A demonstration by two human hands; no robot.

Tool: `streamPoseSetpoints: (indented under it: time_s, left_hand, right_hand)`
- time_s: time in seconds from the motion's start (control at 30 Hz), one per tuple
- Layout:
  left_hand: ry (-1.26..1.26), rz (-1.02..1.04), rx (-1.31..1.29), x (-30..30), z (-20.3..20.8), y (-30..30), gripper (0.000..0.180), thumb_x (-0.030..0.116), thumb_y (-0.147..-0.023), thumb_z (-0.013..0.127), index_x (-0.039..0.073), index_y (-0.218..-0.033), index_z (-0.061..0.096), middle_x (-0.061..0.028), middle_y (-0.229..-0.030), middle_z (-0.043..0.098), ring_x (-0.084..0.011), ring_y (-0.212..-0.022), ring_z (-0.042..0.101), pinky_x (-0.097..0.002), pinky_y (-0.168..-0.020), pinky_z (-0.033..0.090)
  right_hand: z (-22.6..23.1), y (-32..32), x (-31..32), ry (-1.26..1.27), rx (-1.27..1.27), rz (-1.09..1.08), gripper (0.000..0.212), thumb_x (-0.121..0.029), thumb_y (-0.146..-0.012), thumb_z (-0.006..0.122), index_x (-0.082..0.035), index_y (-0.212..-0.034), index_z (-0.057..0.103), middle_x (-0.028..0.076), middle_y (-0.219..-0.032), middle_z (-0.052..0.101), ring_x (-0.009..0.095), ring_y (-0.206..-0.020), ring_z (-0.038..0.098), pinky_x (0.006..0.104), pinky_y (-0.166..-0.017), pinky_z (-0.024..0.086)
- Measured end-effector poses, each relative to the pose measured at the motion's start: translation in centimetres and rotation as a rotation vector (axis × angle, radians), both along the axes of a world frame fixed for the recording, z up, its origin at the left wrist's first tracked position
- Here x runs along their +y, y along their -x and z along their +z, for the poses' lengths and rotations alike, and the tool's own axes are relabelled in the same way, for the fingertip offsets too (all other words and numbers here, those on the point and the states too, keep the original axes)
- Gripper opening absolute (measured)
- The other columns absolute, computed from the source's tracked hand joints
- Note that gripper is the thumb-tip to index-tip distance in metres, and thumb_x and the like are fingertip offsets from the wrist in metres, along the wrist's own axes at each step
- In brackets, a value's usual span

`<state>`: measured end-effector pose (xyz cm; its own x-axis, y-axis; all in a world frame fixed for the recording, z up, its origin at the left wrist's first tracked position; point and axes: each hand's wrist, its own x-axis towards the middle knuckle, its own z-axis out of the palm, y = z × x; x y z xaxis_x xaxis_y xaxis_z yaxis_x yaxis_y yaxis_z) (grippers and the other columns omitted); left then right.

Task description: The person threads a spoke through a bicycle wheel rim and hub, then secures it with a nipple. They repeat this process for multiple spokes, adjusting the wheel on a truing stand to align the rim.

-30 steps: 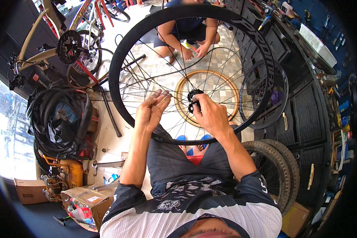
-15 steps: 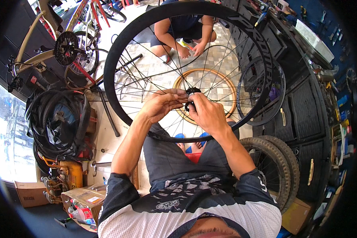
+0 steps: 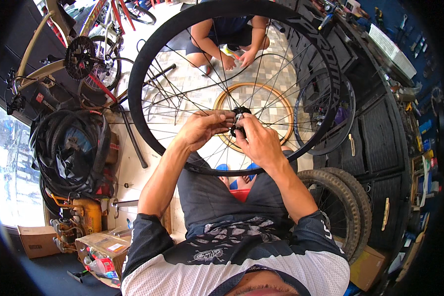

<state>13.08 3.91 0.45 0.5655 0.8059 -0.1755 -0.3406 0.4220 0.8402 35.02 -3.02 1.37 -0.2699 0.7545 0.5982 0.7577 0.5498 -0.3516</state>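
A black bicycle wheel [image 3: 142,74] with thin dark spokes rests across my thighs. Its black hub [image 3: 241,111] sits between my two hands. From the left, my left hand [image 3: 202,129] reaches to the hub with its fingers drawn together and thumb tip against them. My right hand [image 3: 262,143] is closed in a pinch on the hub's near right side, its fingertips curled inward. Something small and silvery shows between the fingertips, too small to name. The fingers partly hide the hub's centre.
A tan tire [image 3: 287,106] lies on the floor beyond the hub. Another person's hand [image 3: 248,57] is past the wheel. Two knobby tires [image 3: 352,202] stand by my right leg, dark drawers [image 3: 375,153] behind. At left are a bicycle frame [image 3: 54,66], coiled black tires [image 3: 47,148] and a cardboard box [image 3: 101,244].
My right fingertips have shifted slightly at the hub, and more of the silvery piece shows. My left hand and the wheel hold nearly the same place.
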Motion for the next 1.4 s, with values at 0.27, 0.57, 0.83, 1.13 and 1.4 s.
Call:
streamPoseSetpoints:
  time_s: [0.27,0.57,0.83,1.13,1.4]
  left_hand:
    - [0.008,0.043,-0.082,-0.1,-0.1,0.0,0.036,0.009,-0.103,0.065,-0.011,-0.133,0.065,-0.019,-0.122,0.074,-0.0265,-0.11,0.073,-0.0377,-0.099,0.058]
    - [-0.028,0.247,-0.178,-1.4,-0.6,-1.1,0.017,0.009,-0.102,0.067,-0.003,-0.115,0.066,-0.0172,-0.114,0.075,-0.0266,-0.106,0.074,-0.0387,-0.097,0.059]
    - [-0.115,0.368,-0.102,-1.8,-0.4,-1.7,0.02,0.01,-0.103,0.069,-0.005,-0.115,0.065,-0.0143,-0.108,0.074,-0.022,-0.097,0.074,-0.0351,-0.089,0.062]
    - [-0.059,0.5,-0.101,-1.5,-0.4,-3.1,0.017,-0.006,-0.096,0.063,-0.003,-0.113,0.066,-0.0094,-0.094,0.073,-0.017,-0.072,0.066,-0.0306,-0.064,0.051]
    - [-0.165,0.448,-0.03,-1.1,-1.6,-2.6,0.016,0.0,-0.101,0.061,-0.008,-0.115,0.064,-0.0158,-0.107,0.072,-0.0219,-0.088,0.07,-0.0354,-0.076,0.055]
  right_hand:
    - [0.3,-0.3,0.3,0.084,0.009,0.036,0.027,-0.014,-0.09,0.078,-0.007,-0.112,0.065,0.012,-0.115,0.074,0.032,-0.078,0.076,0.0391,-0.061,0.061]
    - [1.0,-0.1,0.1,0.097,0.1,0.006,0.032,-0.012,-0.09,0.076,-0.007,-0.119,0.064,0.012,-0.106,0.076,0.033,-0.078,0.076,0.041,-0.066,0.061]
    - [5.6,2.4,2.5,-0.296,0.05,-0.07,0.016,-0.013,-0.09,0.073,-0.009,-0.105,0.07,0.007,-0.099,0.074,0.026,-0.083,0.073,0.0393,-0.068,0.06]
    - [9.0,12.0,11.5,-0.254,0.015,0.02,0.035,-0.012,-0.096,0.062,-0.007,-0.131,0.062,0.015,-0.091,0.073,0.031,-0.076,0.077,0.0412,-0.058,0.059]
    - [9.4,13.2,13.0,-0.268,-0.1,-0.081,0.034,-0.018,-0.093,0.07,-0.013,-0.126,0.067,0.014,-0.083,0.074,0.03,-0.065,0.075,0.0437,-0.056,0.058]
